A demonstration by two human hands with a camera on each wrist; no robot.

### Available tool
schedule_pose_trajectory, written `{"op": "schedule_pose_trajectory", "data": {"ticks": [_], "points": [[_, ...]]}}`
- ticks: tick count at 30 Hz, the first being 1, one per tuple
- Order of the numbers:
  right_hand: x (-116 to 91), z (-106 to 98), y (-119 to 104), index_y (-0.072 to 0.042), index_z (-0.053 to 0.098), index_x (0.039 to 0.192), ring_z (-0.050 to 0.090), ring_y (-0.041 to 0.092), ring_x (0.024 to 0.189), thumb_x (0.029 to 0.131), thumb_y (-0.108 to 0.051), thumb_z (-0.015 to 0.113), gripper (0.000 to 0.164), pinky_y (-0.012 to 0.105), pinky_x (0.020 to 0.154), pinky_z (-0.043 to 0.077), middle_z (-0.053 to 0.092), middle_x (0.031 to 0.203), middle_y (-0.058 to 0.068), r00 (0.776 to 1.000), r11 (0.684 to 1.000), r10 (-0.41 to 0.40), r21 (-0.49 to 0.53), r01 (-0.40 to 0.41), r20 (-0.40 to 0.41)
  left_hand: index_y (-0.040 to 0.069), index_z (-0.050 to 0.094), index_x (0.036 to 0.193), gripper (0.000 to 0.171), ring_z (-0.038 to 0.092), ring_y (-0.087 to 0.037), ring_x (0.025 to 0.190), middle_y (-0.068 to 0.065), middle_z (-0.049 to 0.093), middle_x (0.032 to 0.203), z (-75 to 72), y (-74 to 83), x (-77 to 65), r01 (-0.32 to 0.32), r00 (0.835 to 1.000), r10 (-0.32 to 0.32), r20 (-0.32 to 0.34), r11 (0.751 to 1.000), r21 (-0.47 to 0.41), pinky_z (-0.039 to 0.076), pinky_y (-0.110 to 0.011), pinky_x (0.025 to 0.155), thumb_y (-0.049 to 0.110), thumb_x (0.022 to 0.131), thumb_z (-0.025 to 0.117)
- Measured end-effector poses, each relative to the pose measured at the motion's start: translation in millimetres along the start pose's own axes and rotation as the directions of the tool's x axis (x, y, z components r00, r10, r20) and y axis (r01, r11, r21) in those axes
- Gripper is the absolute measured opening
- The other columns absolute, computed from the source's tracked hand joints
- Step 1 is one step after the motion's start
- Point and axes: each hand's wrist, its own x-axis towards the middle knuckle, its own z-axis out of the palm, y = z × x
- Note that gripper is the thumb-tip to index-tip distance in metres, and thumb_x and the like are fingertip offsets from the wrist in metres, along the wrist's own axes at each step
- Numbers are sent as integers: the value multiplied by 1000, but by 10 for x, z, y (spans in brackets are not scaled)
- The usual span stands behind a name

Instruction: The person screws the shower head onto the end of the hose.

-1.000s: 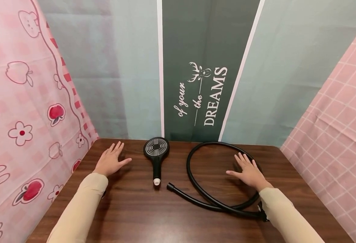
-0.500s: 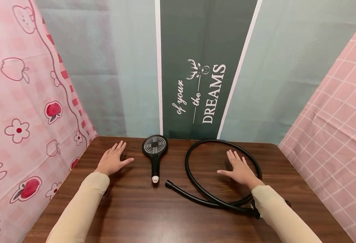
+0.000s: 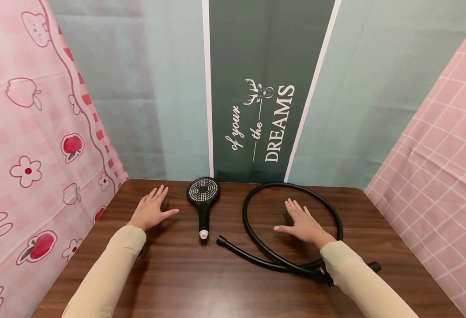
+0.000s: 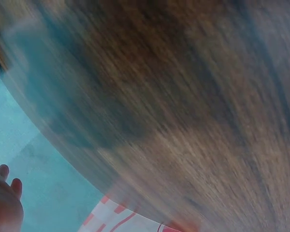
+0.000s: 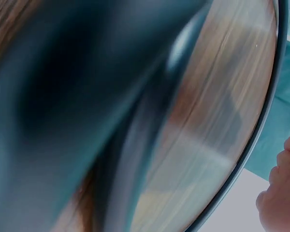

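Note:
A black handheld shower head [image 3: 203, 198] lies face up near the back of the table, its white threaded end pointing forward. To its left, my left hand [image 3: 149, 211] is held palm down with fingers spread, apart from it. On the right a black shower hose [image 3: 253, 234] lies in one big loop, one end close to the shower head's handle. My right hand [image 3: 302, 223] hovers over the loop, fingers straight and holding nothing. In the right wrist view the hose [image 5: 87, 106] looms close and blurred below the hand [image 5: 282, 188]. Part of the hose is hidden under the right sleeve.
The brown wood-grain table [image 3: 201, 282] ends at a blue-green curtain [image 3: 177, 88] with a dark printed strip. Pink patterned cloth [image 3: 26, 198] hangs on the left, pink checked cloth [image 3: 447, 154] on the right. The hose's other end [image 3: 374, 266] shows beyond the right sleeve.
My right hand has moved left across the hose loop, uncovering its right side and far end. My left hand has shifted slightly right. The shower head and hose stay in place.

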Motion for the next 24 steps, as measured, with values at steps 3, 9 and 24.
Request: {"op": "schedule_pose_trajectory", "data": {"ticks": [3,9,24], "points": [[19,15,-35,3,15,156,10,41,154,85,-71,59,111,64,120,6,9,165,23,1000,1000,-14,2,14,9,0,20,157,96,17,-45,151,-24,17,164,9,22,-6,-5,1000,5,8,1000,5,17,-64,118,60,92,58],[38,56,-106,3,14,156,9,40,154,84,-71,60,113,63,120,8,9,165,23,999,999,-33,19,33,6,-2,21,156,95,16,-45,151,-25,19,163,22,74,-5,-20,1000,20,-1,1000,-2,17,-63,119,57,92,60],[65,160,-157,4,20,155,13,40,154,85,-71,60,110,61,121,12,17,164,23,998,998,-62,-10,62,13,0,22,156,97,19,-45,150,-23,19,163,43,128,-5,-45,999,45,17,999,-8,19,-62,118,60,90,61]]}}
